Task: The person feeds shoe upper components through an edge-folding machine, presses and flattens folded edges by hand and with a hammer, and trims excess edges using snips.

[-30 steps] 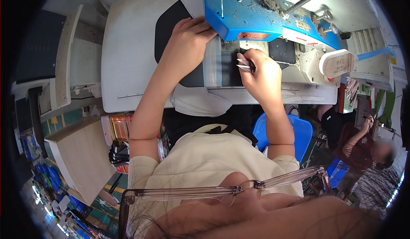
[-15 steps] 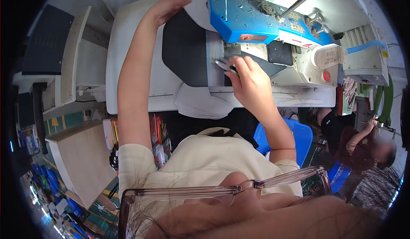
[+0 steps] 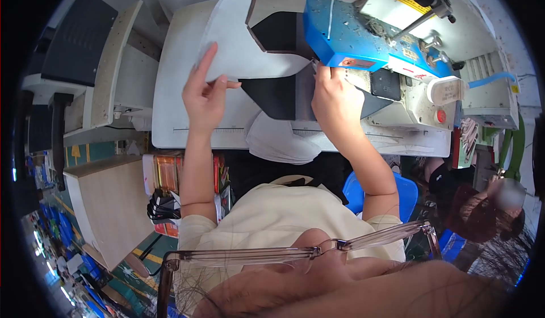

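A large white curved piece with a dark edge (image 3: 230,40) lies over the black sheet (image 3: 275,99) on the sewing machine's bed. My left hand (image 3: 204,99) is at the white piece's lower left, its index finger stretched along the surface and its thumb apart. Beside the blue machine head (image 3: 340,37), my right hand (image 3: 338,99) is closed at the narrow right tip of the white piece. A bit of metal from the small snips (image 3: 314,66) shows at its fingertips; the rest is hidden by the hand.
The pale machine table (image 3: 176,102) has a ruler strip along its front edge. White cloth (image 3: 281,139) hangs over that edge. A wooden cabinet (image 3: 113,210) stands at the left, a blue stool (image 3: 406,196) at the right. Another person (image 3: 474,210) sits at the far right.
The white piece has come from beyond the black sheet to lie over it. My left hand has moved nearer to me; my right hand has moved slightly right, close to the machine head.
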The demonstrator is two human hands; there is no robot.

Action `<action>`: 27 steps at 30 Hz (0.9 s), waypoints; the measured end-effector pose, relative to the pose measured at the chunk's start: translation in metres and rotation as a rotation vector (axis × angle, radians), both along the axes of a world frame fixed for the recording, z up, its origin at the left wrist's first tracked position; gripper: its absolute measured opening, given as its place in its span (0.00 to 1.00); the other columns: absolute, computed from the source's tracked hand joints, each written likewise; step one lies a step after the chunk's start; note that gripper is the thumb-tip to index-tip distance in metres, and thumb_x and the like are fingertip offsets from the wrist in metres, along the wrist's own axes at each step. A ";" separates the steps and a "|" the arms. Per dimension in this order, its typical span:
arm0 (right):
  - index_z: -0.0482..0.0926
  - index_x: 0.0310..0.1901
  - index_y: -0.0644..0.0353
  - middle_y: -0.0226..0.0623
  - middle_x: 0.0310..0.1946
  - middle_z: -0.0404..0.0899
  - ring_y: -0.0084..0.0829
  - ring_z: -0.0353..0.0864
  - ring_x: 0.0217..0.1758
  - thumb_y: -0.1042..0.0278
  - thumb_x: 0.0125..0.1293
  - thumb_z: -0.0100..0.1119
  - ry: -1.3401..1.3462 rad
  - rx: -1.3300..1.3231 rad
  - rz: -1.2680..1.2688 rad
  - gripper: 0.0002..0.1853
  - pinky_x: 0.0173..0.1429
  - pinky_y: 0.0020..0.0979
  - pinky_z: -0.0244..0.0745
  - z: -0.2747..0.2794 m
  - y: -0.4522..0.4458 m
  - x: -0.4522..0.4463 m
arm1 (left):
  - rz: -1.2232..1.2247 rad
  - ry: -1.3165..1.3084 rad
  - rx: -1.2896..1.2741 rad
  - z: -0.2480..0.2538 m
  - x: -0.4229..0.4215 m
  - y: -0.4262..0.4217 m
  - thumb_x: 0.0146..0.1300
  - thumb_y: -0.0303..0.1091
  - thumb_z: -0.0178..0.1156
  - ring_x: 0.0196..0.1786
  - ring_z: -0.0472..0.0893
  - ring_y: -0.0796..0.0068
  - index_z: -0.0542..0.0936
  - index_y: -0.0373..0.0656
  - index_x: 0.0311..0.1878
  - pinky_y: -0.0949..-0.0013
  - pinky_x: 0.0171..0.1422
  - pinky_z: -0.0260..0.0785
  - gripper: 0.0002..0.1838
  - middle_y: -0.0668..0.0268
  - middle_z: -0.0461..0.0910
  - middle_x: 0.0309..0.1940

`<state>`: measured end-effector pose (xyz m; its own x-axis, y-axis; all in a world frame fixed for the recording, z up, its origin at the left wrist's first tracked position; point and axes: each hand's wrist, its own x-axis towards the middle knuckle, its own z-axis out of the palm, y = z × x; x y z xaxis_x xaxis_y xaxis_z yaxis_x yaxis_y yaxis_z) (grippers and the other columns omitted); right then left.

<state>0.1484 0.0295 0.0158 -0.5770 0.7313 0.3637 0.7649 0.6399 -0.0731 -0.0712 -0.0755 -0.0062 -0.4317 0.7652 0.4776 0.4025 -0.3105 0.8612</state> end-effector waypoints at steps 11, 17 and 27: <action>0.78 0.44 0.58 0.40 0.38 0.81 0.44 0.84 0.30 0.66 0.65 0.62 0.070 0.029 0.023 0.09 0.32 0.37 0.79 -0.003 0.000 0.007 | 0.110 -0.172 0.054 -0.041 0.032 -0.024 0.67 0.17 0.55 0.41 0.85 0.74 0.61 0.32 0.74 0.71 0.44 0.83 0.32 0.52 0.62 0.74; 0.78 0.50 0.60 0.43 0.44 0.81 0.46 0.84 0.33 0.66 0.64 0.63 -0.059 -0.061 -0.019 0.14 0.35 0.37 0.80 -0.001 0.005 0.014 | 0.128 -0.212 0.103 -0.034 0.032 -0.030 0.67 0.15 0.52 0.44 0.83 0.75 0.64 0.34 0.73 0.72 0.45 0.83 0.30 0.53 0.66 0.70; 0.70 0.32 0.59 0.34 0.27 0.69 0.26 0.65 0.22 0.60 0.74 0.55 1.509 -0.890 0.774 0.15 0.29 0.28 0.65 0.020 -0.048 0.084 | 0.851 0.460 -0.755 -0.122 -0.040 -0.116 0.60 0.26 0.61 0.58 0.75 0.54 0.69 0.41 0.71 0.55 0.57 0.72 0.33 0.49 0.75 0.60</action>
